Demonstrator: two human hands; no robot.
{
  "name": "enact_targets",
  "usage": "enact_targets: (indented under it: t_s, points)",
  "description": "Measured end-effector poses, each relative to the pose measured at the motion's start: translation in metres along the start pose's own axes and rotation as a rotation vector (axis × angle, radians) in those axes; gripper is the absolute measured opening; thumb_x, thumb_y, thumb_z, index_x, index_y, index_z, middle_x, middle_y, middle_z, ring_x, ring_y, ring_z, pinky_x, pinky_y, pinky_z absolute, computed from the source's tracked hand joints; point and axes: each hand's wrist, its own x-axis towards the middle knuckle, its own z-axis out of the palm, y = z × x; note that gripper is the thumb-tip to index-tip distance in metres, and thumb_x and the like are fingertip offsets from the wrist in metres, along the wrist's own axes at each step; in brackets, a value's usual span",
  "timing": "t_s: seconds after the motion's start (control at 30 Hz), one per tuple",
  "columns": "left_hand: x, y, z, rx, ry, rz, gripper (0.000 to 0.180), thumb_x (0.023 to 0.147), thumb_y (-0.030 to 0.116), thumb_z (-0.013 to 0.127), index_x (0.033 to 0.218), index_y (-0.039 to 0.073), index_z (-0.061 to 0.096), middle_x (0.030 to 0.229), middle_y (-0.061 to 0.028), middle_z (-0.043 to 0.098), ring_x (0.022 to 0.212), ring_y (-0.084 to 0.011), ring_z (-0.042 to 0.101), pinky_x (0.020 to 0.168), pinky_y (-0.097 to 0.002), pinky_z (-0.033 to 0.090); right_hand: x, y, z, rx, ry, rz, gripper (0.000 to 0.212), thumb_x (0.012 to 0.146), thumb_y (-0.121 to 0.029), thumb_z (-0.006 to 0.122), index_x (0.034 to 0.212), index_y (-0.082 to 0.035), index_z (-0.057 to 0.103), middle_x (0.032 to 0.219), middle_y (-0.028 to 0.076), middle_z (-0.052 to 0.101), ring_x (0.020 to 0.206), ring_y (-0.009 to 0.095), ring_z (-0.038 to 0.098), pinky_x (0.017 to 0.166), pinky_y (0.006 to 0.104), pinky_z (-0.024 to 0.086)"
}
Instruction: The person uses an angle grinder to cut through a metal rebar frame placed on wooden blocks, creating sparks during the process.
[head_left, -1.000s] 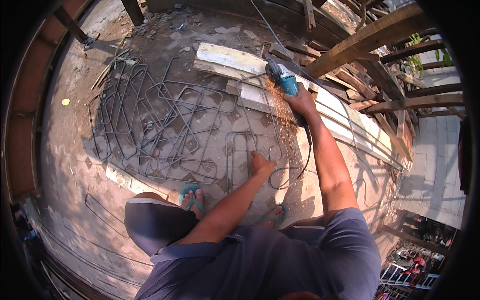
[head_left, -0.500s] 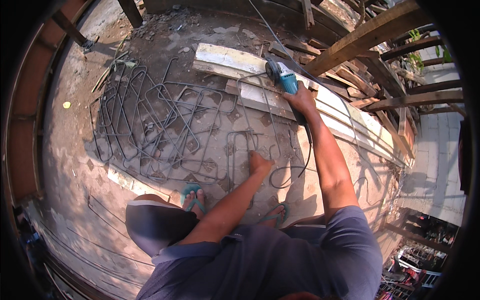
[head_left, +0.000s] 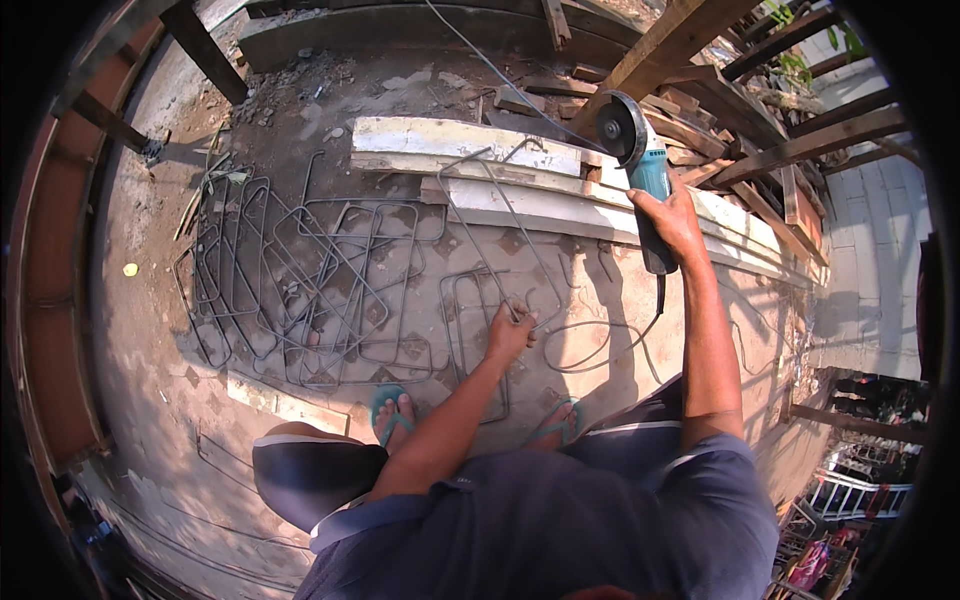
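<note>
My right hand [head_left: 668,215] is wrapped round the body of a teal angle grinder [head_left: 653,178]. Its dark disc [head_left: 622,130] faces up and to the left, apart from any rod, and a black cord trails from its rear end. My left hand [head_left: 512,330] is closed on the near end of a bent steel rebar stirrup [head_left: 468,228]. That stirrup is a long, narrow frame, slanting away from me, with its far end over the white-faced boards [head_left: 470,140]. Another bent stirrup [head_left: 446,320] lies on the paving beside my left hand.
Many bent stirrups lie tangled in a pile [head_left: 345,290] to the left. Scrap wood [head_left: 690,130] is heaped behind the boards at the far right, under wooden posts. The grinder's cord [head_left: 600,368] loops over the paving near my sandalled right foot [head_left: 556,422].
My right hand has drawn the grinder to the right, off the stirrup's far end. The stirrup in my left hand now slants further left at its far end.
</note>
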Motion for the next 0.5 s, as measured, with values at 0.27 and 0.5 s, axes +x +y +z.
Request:
enact_targets:
  t_s: [0.27,0.5]
  points:
    - [0.008,0.065,-0.010,0.262,0.207,0.338,0.019,0.101,0.019,0.061,0.108,0.003,0.053,0.080,-0.0065,0.062,0.054,-0.0136,0.059,0.042,-0.0298,0.048,-0.079,-0.024,-0.069,0.132,0.117,0.094,0.065,0.081,-0.029,0.082,0.129,0.006,0.056,0.101,0.013,0.069,0.085,0.018,0.064,0.078,0.0311,0.052]
    - [0.026,0.055,-0.045,0.549,0.223,0.329,0.022,0.101,0.020,0.062,0.108,0.000,0.057,0.083,-0.0173,0.067,0.067,-0.0285,0.067,0.060,-0.0409,0.053,-0.097,-0.019,-0.097,0.226,0.209,0.053,0.058,0.083,-0.034,0.079,0.124,0.002,0.060,0.089,0.006,0.066,0.074,0.013,0.060,0.068,0.0271,0.049]
